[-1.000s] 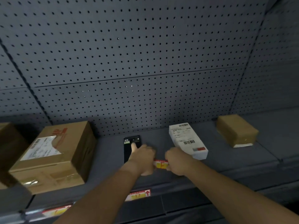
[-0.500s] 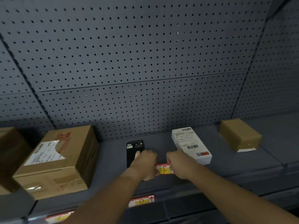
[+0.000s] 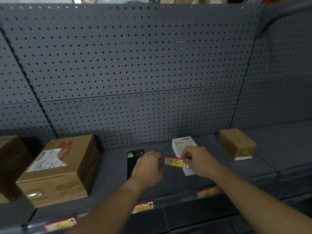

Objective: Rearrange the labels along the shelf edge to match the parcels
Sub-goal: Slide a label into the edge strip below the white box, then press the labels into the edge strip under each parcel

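Both arms reach in over the shelf (image 3: pixel 111 174). The right hand (image 3: pixel 197 162) pinches the right end of a red and yellow label (image 3: pixel 174 162) between thumb and fingertips and holds it clear of the shelf, lying level. The left hand (image 3: pixel 148 168) is at the label's nine o'clock, fingers curled toward its left end. I cannot tell if they grip it or only touch.

Under the left hand lies a black parcel (image 3: pixel 133 159), flat on the shelf. A white parcel (image 3: pixel 184 144) sits behind the label at twelve o'clock, partly hidden by the right hand. Off at two o'clock stands a small brown parcel (image 3: pixel 236 144), and at nine o'clock a big box (image 3: pixel 60 168) with a shipping slip on top.

On the shelf's front edge, the D label (image 3: pixel 142 206) is at six o'clock from the hands, the right label (image 3: pixel 208 191) at five o'clock and the left label (image 3: pixel 60 224) at eight o'clock. A grey pegboard (image 3: pixel 135 73) backs it all.
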Available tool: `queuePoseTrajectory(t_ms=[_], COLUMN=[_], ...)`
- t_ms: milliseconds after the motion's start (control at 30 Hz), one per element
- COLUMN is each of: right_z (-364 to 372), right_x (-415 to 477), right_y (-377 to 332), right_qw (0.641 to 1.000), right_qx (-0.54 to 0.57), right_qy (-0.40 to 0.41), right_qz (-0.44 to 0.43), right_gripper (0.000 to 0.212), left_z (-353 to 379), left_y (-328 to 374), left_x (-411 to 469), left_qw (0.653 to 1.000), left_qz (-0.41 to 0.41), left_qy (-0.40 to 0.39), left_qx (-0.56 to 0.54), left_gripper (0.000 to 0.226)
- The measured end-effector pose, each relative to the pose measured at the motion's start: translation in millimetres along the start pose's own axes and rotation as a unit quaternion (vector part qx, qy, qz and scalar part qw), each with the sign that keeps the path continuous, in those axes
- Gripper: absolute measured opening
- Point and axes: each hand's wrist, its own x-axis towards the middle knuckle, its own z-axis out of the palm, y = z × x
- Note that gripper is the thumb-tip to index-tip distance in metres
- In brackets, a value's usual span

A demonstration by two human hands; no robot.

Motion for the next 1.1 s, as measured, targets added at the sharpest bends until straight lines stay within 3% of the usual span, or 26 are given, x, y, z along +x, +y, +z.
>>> queuePoseTrajectory(t_ms=[267,633,1100], right_z=[-70,-153,-152], right_x=[-45,-92,-70], right_y=[81,251,316], right_qw=[0.998,0.999,1.0], right_qx=[-0.005,0.007,0.01], right_qy=[0.061,0.04,0.003], right_qz=[0.0,-0.01,-0.027], right_gripper=[0.01,0.01,0.009], left_z=[36,143,213], left_y=[102,283,306], left_x=[-1,13,40], left_qw=[0.999,1.0,0.991], left_qz=[0.011,-0.013,-0.055], left_qy=[0.033,0.011,0.033], left_qx=[-0.024,0.015,0.117], left_gripper=[0.036,0.018,0.032])
